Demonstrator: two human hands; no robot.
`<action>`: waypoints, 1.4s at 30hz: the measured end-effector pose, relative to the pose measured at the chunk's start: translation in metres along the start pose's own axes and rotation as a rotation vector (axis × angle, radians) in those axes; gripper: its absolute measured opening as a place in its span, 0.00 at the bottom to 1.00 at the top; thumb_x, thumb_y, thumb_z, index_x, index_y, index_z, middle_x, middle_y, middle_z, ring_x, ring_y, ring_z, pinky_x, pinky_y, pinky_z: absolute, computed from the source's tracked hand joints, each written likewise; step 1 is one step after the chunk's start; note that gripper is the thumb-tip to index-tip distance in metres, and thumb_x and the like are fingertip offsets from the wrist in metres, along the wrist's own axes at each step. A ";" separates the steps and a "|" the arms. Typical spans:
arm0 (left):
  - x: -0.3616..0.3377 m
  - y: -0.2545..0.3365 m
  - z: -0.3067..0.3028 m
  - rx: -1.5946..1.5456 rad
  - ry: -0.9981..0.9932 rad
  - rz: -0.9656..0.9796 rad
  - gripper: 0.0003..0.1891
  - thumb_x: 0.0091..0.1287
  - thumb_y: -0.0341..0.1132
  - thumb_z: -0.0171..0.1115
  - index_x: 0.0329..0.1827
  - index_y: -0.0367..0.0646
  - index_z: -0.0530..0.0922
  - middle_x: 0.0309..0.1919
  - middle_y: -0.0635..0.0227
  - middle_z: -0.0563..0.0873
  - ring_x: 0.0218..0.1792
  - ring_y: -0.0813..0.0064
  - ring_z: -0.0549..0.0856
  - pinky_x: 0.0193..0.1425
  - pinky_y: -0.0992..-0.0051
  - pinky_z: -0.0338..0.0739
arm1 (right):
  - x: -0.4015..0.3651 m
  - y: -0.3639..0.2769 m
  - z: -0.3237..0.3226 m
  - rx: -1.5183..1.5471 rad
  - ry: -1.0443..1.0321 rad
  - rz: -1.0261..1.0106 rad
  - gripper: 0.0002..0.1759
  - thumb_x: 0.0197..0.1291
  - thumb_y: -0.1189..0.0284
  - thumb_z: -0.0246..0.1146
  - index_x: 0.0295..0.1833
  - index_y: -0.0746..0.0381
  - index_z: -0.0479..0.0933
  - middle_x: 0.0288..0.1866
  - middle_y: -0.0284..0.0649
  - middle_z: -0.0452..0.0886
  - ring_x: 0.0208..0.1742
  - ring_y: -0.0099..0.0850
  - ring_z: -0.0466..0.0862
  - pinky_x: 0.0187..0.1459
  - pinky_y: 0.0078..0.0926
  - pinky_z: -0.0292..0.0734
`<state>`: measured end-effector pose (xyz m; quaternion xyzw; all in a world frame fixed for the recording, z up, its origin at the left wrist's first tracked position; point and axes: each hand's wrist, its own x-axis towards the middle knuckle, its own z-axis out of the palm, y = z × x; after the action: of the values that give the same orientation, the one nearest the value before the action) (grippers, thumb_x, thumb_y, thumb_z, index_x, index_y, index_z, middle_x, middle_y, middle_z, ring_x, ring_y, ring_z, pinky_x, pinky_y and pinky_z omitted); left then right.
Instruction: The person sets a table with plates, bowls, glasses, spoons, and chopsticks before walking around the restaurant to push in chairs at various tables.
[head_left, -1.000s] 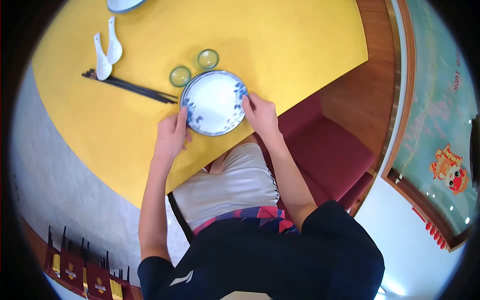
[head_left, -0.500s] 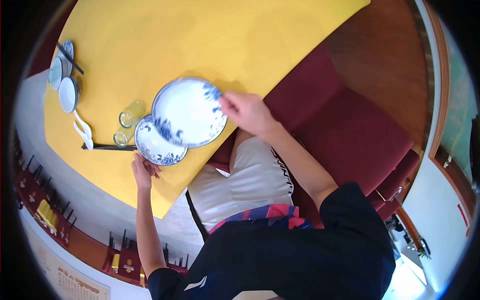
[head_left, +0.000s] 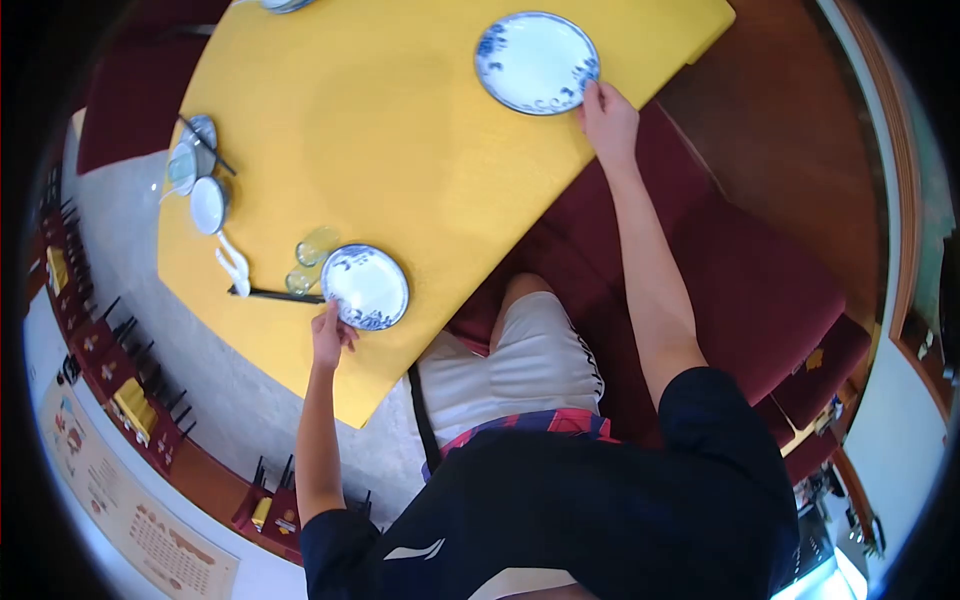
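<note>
My right hand point(head_left: 609, 120) grips the near right rim of a large white plate point(head_left: 537, 63) with blue flowers, over the table's far right part. My left hand point(head_left: 331, 337) has its fingers at the lower left edge of a smaller blue-and-white plate point(head_left: 366, 288); whether they pinch the rim is hard to make out. Black chopsticks point(head_left: 277, 295) lie just left of the small plate. Two glasses point(head_left: 318, 246) stand or lie close beside it on the yellow tablecloth point(head_left: 400, 130).
Further left are a white spoon point(head_left: 233, 266), a bowl point(head_left: 208, 205) and stacked dishes with a glass point(head_left: 182, 169). Another dish point(head_left: 286, 4) shows at the top edge. Dark red chairs point(head_left: 750, 280) stand along the table's right side.
My right hand has carried the large plate away from the small one, up and to the right. The small plate is now fully uncovered. The whole view has shifted somewhat.
</note>
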<state>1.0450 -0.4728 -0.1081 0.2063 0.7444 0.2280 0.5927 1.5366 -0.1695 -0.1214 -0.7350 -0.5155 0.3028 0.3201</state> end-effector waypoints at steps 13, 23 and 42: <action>-0.013 0.005 -0.019 -0.120 -0.106 -0.036 0.31 0.75 0.55 0.54 0.25 0.33 0.80 0.17 0.60 0.83 0.13 0.76 0.80 0.16 0.72 0.80 | -0.026 -0.085 -0.022 -0.690 -0.045 -0.056 0.30 0.68 0.47 0.56 0.39 0.68 0.81 0.38 0.55 0.86 0.44 0.54 0.86 0.47 0.49 0.79; -0.023 0.008 -0.012 -0.181 -0.125 0.002 0.26 0.72 0.51 0.63 0.30 0.31 0.82 0.20 0.66 0.82 0.19 0.77 0.84 0.18 0.74 0.81 | -0.150 -0.319 0.296 0.006 -0.909 -0.076 0.29 0.62 0.48 0.64 0.30 0.68 0.79 0.22 0.42 0.82 0.18 0.28 0.81 0.21 0.27 0.76; -0.020 0.012 -0.008 -0.184 -0.054 0.021 0.24 0.70 0.48 0.65 0.28 0.31 0.82 0.17 0.62 0.83 0.17 0.75 0.83 0.18 0.73 0.81 | -0.145 -0.338 0.443 -0.348 -1.059 -0.307 0.18 0.59 0.62 0.56 0.29 0.67 0.82 0.23 0.42 0.85 0.22 0.33 0.83 0.29 0.35 0.81</action>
<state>1.0420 -0.4754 -0.0837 0.1649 0.7020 0.2961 0.6264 0.9611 -0.1478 -0.1111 -0.4419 -0.7483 0.4903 -0.0667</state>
